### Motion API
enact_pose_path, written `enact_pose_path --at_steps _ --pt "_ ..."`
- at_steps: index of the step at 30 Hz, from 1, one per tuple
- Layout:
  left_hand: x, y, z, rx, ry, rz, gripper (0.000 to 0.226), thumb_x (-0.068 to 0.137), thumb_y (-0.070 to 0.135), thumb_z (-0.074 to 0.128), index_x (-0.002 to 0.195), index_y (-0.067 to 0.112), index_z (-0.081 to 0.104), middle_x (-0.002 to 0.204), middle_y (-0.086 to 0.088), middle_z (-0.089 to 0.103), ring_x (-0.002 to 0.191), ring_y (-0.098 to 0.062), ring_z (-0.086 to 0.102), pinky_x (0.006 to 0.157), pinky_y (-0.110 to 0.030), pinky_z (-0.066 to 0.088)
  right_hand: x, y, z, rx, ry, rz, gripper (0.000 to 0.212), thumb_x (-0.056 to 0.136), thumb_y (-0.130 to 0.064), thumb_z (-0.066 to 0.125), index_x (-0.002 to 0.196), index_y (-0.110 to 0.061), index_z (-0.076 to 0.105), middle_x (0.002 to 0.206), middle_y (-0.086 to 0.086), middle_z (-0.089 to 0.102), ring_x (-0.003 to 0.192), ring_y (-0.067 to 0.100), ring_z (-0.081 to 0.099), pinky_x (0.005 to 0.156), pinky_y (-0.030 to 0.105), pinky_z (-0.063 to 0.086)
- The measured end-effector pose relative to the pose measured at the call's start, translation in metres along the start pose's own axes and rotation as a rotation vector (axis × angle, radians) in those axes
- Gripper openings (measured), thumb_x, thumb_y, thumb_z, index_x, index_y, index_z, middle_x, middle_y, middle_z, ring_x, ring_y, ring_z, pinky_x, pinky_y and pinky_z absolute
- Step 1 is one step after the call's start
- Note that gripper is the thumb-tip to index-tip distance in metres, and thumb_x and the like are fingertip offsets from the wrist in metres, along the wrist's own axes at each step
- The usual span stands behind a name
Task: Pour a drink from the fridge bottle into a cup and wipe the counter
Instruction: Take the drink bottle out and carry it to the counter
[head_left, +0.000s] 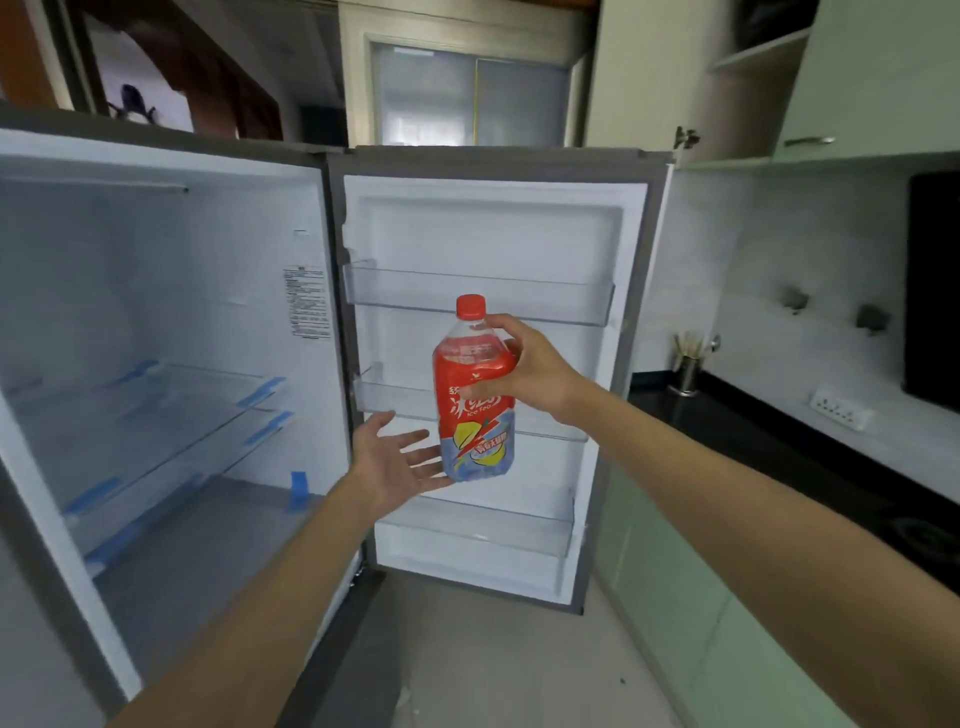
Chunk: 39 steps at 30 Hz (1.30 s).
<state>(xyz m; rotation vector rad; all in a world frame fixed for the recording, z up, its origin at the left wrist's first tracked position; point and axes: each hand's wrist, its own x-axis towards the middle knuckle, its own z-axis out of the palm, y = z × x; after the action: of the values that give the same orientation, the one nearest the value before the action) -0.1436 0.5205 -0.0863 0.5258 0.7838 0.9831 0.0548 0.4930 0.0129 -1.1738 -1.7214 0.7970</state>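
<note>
Right hand (530, 371) grips capped bottle (475, 395), upright.

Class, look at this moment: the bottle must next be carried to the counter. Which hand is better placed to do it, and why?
The right hand: it already grips the bottle upright and is nearer the counter. The left hand is open beneath it.

Red label on the bottle (475, 395), and there it is: "Ice Tea" in small white Latin letters, tucked under large white Chinese characters, partly covered by the right hand (524, 369) gripping the bottle. Lower down, a slanted banner with more Chinese writing runs across the lemon picture, too blurred to read. Over on the fridge's inner wall, a white sticker (306, 304) carries rows of fine print, all too small to make out.
</note>
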Motion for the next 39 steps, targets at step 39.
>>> enact_pose_path --at_steps 39 --pt "-0.228 -0.478 0.415 0.354 -0.708 -0.642 0.057 0.096 0.043 0.046 0.139 0.004 0.047 0.133 -0.034 0.053 0.114 -0.052 0.056 0.079 -0.065 0.049 -0.631 -0.061 -0.329 -0.328 0.894 0.425 0.072 0.068 -0.012 0.09 0.126 -0.025 0.05 0.112 -0.001 0.067 0.097 0.015 0.07 0.074 0.028 0.061"
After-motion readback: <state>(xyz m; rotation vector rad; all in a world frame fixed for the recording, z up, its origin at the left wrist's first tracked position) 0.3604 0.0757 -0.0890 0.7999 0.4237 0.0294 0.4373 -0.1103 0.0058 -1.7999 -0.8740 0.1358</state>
